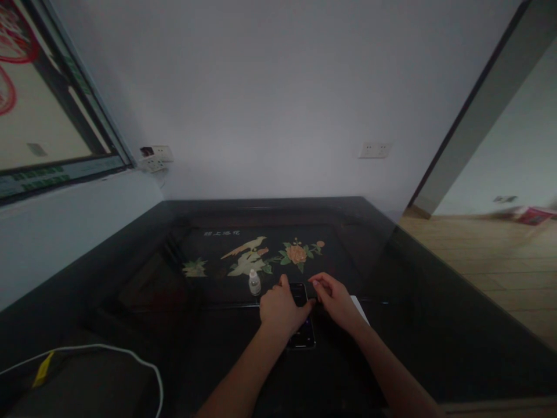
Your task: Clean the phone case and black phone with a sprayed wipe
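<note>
A dark smartphone (304, 337) lies face up on the glossy black table. My left hand (281, 307) is over its left side, with the thumb across to the right edge and the index finger by the top left, gripping it. Just right of the phone, my right hand (333, 299) has thumb and index finger pressed together; anything between them is too small or dark to make out. Beyond my left hand stands a small clear dropper bottle (255, 284) with a white cap. A white flat item (360, 309) shows partly from behind my right wrist.
The black table (418, 325) bears a bird-and-flower inlay (296, 253) and meets a pale wall at the back. A white cable (130, 352) curls at the lower left over a dark object with a yellow strip (43, 369). Wall sockets (375, 150) sit above the table.
</note>
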Action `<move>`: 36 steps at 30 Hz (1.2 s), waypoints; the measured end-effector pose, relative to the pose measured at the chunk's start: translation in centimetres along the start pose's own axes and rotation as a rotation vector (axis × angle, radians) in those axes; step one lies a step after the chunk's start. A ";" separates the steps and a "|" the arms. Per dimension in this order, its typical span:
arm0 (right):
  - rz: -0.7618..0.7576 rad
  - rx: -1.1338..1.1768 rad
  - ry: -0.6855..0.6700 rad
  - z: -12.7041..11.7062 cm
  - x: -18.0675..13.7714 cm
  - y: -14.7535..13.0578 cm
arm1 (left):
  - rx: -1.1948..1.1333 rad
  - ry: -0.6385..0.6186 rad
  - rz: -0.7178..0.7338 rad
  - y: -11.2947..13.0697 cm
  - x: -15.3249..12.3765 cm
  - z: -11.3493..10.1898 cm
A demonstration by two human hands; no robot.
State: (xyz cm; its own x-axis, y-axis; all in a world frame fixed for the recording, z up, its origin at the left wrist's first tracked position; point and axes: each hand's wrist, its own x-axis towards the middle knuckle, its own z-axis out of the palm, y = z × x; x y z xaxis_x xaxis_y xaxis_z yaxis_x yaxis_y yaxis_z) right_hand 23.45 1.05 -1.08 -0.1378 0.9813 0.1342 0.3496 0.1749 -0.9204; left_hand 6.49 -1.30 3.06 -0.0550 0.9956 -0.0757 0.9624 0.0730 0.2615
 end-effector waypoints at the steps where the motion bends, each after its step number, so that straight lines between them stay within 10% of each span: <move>1: 0.003 -0.007 0.003 0.0 0.0 0.0 | -0.003 0.001 0.000 -0.2 0.0 0.1; 36: 0.001 -0.049 -0.050 0.0 0.0 -0.2 | -0.034 0.058 -0.025 0.5 0.4 0.7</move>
State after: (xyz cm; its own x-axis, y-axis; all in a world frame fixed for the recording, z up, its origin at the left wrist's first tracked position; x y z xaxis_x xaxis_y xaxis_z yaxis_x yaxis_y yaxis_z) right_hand 23.33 1.06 -0.90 -0.1834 0.9765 0.1130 0.3945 0.1784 -0.9014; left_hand 7.16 -0.92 2.50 -0.0953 0.9951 -0.0265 0.9510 0.0989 0.2929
